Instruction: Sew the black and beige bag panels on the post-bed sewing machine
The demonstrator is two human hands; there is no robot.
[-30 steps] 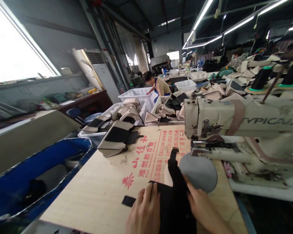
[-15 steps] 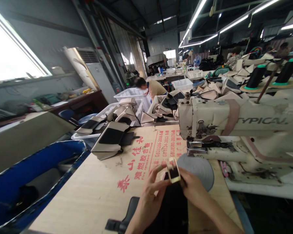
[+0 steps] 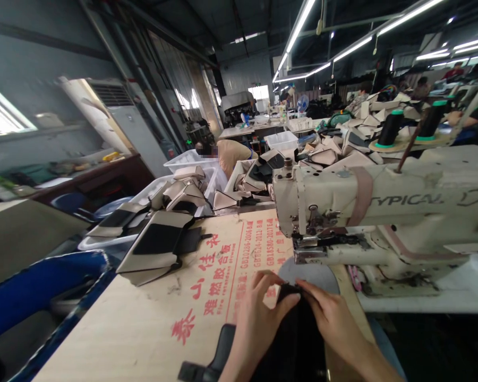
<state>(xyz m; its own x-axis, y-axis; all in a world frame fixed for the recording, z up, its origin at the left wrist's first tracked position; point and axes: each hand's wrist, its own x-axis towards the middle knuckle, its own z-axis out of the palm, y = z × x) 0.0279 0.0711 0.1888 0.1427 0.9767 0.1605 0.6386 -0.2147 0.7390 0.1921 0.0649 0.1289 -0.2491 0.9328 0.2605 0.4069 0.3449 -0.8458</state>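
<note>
My left hand [image 3: 258, 318] and my right hand [image 3: 330, 318] meet over a black fabric piece [image 3: 292, 345] on the plywood board [image 3: 143, 329]. The fingertips of both pinch its top edge, just in front of the grey round plate [image 3: 318, 276] under the head of the cream sewing machine [image 3: 382, 212]. A black strap [image 3: 213, 361] of the piece trails off to the lower left. The buckle seen earlier is hidden under my fingers.
A beige and black cut part [image 3: 155, 252] lies on the board's far left, with more in white bins [image 3: 183, 191] behind. A blue bin [image 3: 35, 297] stands at left. Black thread cones [image 3: 388, 130] top the machine. A person [image 3: 227, 151] bends over a bin further back.
My hands raised the strap end with its metal buckle from the flat black piece, then brought it down and closer to the machine. The view has swung to the right.
</note>
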